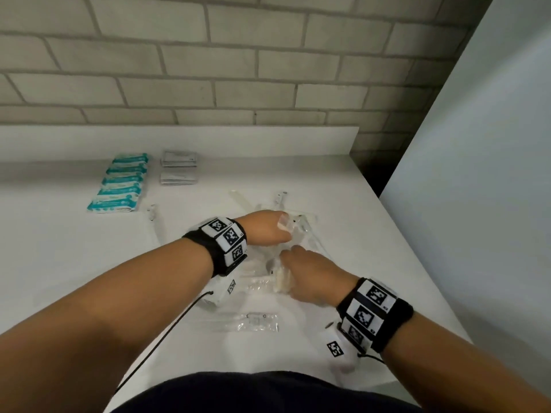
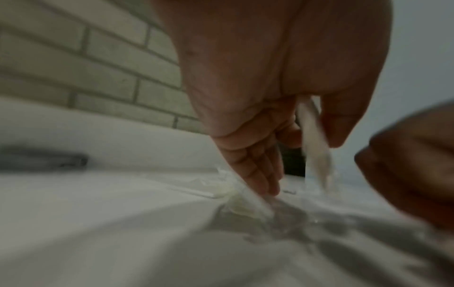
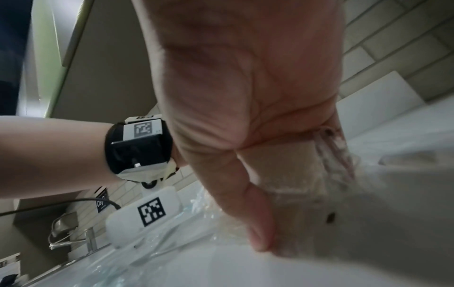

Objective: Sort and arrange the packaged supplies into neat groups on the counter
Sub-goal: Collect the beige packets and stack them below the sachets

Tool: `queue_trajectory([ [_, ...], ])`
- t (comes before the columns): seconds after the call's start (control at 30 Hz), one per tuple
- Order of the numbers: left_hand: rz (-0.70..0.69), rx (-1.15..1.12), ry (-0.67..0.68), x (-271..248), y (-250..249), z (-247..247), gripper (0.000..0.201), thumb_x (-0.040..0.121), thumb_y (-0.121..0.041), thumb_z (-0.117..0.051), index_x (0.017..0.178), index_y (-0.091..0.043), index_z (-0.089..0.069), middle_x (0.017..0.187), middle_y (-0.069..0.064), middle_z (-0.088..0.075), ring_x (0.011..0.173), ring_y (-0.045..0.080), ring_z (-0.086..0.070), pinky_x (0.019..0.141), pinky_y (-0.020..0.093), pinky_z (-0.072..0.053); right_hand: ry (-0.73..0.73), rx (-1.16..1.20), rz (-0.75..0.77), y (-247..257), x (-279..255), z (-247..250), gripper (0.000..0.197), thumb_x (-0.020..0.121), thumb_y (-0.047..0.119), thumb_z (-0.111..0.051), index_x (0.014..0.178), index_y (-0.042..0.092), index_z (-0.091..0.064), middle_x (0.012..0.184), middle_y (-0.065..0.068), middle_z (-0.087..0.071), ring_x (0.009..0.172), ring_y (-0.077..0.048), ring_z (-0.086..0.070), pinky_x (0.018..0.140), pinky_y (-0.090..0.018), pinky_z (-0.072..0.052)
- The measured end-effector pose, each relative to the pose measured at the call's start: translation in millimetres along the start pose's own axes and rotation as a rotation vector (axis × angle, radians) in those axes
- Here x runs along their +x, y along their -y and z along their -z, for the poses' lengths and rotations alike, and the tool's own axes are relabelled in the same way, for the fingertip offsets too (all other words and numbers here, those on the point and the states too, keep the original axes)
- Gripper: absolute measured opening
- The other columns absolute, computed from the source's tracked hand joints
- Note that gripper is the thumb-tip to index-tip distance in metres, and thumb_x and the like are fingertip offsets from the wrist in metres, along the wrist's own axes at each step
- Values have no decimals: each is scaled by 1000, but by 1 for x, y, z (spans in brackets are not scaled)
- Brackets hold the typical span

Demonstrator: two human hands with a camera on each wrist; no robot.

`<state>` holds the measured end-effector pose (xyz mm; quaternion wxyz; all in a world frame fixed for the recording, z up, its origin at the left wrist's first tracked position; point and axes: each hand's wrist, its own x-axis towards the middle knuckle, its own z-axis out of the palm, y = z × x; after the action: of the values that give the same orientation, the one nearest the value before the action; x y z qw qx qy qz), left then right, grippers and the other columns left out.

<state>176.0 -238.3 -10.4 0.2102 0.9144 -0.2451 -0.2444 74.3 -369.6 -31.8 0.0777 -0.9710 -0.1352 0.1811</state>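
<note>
A loose pile of clear plastic packets (image 1: 301, 231) lies mid-counter under both hands. My left hand (image 1: 284, 231) reaches into the pile and pinches a thin clear packet (image 2: 313, 136) between thumb and fingers, while its other fingertips (image 2: 267, 186) touch the wrappers on the counter. Just nearer to me, my right hand (image 1: 287, 262) grips a clear packet with cream contents (image 1: 281, 280), held between thumb and fingers (image 3: 260, 229) in the right wrist view. Teal-and-white packets (image 1: 120, 183) lie in an overlapping row at the back left, with two stacks of grey packets (image 1: 179, 171) beside them.
One clear packet (image 1: 247, 321) lies alone near the front of the white counter (image 1: 74, 248). Stray clear packets (image 1: 153, 211) (image 1: 280, 198) sit around the pile. A brick wall with a low white ledge (image 1: 179, 141) closes the back; a tall white panel (image 1: 477, 189) bounds the right.
</note>
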Motion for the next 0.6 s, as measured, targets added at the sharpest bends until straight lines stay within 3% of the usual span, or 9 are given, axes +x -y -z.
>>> queue_trajectory([
  [0.03,14,91,15,4,-3,-3,48,91,-36,-53,135,-19,-47,136,0,-52,119,19,-52,98,32,-44,4,45,5,-4,-1,1,47,82,12,-60,125,13,-41,108,-5,-47,80,-19,-52,58,-25,-38],
  [0.1,43,208,-33,9,-4,-5,41,93,-32,-47,129,-13,-46,124,6,-57,103,22,-55,82,32,-45,36,169,-10,-13,-6,2,49,81,10,-60,125,17,-39,106,-2,-43,70,-11,-46,49,-19,-31],
  [0.13,72,223,-79,11,0,-5,37,93,-30,-45,123,-10,-47,116,7,-58,94,22,-55,74,31,-44,51,228,-26,-17,-8,2,50,81,10,-62,124,19,-39,107,-1,-42,68,-8,-43,47,-18,-30],
  [0.2,163,214,-140,13,7,-5,34,93,-29,-45,119,-8,-47,112,9,-55,90,23,-54,70,31,-42,70,314,-35,-26,-11,1,53,79,12,-65,123,24,-38,111,1,-45,67,-6,-44,47,-18,-32],
  [0.33,305,248,-83,20,3,-12,50,90,-42,-52,131,-13,-48,130,13,-43,112,29,-52,88,35,-47,100,409,-25,-35,-15,2,63,77,17,-72,128,26,-37,115,2,-54,75,-11,-56,52,-20,-38],
  [0.47,362,332,-10,25,-13,-24,73,76,-62,-64,135,-21,-49,135,11,-37,126,34,-39,101,42,-43,98,484,-42,-43,-18,3,59,77,19,-72,128,21,-43,109,3,-58,87,-15,-61,63,-25,-50],
  [0.53,387,350,-36,24,-18,-30,72,76,-61,-65,134,-22,-50,134,11,-38,124,34,-39,101,41,-42,111,550,-36,-47,-20,7,53,79,21,-73,125,19,-47,109,3,-60,94,-16,-62,71,-26,-51],
  [0.6,429,288,-80,22,-20,-35,66,79,-51,-70,134,-19,-49,132,13,-38,118,33,-47,98,38,-46,124,643,-21,-51,-21,11,45,81,18,-74,119,19,-50,102,5,-61,95,-14,-61,72,-23,-49],
])
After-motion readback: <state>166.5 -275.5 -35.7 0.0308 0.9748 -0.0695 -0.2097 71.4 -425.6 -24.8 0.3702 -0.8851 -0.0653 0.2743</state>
